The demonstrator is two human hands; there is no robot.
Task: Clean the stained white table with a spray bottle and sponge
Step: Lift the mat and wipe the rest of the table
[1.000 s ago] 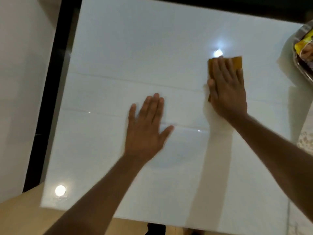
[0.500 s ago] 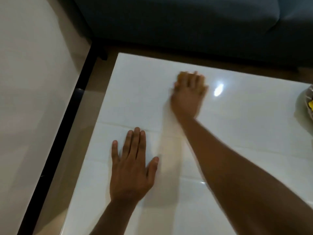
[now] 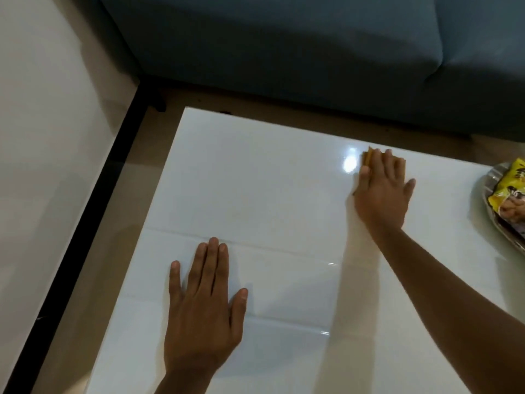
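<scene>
We lay our left hand (image 3: 203,314) flat on the glossy white counter (image 3: 270,200), its fingers straight and spread, holding nothing. Our right hand (image 3: 382,189) presses the yellow sponge (image 3: 367,156) onto the counter near its far edge; the fingers lie straight over it, and only a strip of sponge peeks past the fingertips. Right of those fingers sits a tray (image 3: 493,220) with a yellow snack packet (image 3: 508,191). Beyond the fingertips stands a blue sofa (image 3: 312,52).

Your right hand (image 3: 380,189) hides nearly all the sponge (image 3: 368,157); only a yellow edge shows. Right frame edge cuts off the tray (image 3: 494,220) and the yellow packet (image 3: 508,191); its print is unreadable.
</scene>
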